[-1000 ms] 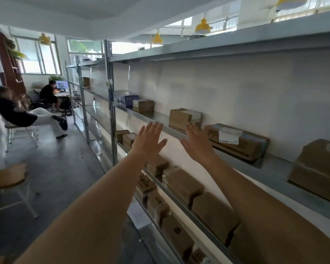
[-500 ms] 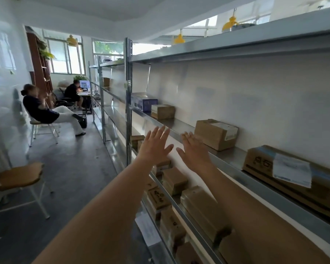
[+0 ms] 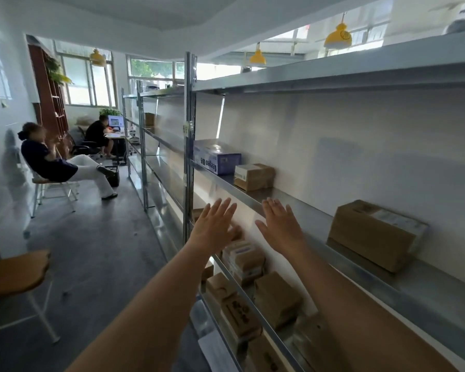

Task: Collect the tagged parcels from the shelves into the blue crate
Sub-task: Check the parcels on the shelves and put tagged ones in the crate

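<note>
We face a long grey metal shelving unit (image 3: 301,210) running away along the white wall. On its middle shelf a brown cardboard parcel with a white label (image 3: 375,233) lies to our right, long axis along the shelf; farther off sit a blue printed box (image 3: 216,156) and a small labelled brown parcel (image 3: 253,176). Our left hand (image 3: 212,228) and right hand (image 3: 281,226) reach out, fingers spread, holding nothing.
</note>
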`<state>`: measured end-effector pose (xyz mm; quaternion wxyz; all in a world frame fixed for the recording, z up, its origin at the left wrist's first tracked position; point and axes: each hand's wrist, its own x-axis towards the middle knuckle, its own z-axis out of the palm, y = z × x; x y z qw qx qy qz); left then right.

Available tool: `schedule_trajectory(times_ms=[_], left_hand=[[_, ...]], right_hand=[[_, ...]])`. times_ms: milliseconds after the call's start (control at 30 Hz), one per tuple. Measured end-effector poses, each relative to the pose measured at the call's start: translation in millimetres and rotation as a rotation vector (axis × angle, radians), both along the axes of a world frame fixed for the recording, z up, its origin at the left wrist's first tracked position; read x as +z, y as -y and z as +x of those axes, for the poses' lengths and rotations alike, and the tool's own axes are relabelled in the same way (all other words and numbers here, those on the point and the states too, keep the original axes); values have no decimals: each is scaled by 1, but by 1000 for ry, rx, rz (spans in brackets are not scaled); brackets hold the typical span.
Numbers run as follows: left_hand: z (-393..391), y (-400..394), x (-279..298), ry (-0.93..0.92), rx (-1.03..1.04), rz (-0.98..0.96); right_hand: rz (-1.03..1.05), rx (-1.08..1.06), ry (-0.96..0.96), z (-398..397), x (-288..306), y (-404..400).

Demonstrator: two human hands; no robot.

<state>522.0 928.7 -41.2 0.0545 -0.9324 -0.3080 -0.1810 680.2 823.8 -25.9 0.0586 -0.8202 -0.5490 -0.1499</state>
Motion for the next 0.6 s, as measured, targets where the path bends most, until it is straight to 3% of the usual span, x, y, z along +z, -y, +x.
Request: schedule_trajectory(times_ms=[200,400,467,533,600], left_hand=[[39,-86,0,-11,-5,20],[99,-168,19,79,-43,-32],[123,-193,22,204,-64,-153],[148,-212,26,439,-94,-413],[174,-230,29,700,-133,-680]], right_hand=[[19,16,31,44,2,-81],[214,-106,-232,115,21,-149],[413,-185,-492,122,20,-177],[675,-273,-770,120,17,-205],[841,-313,-905,114,13,-230]])
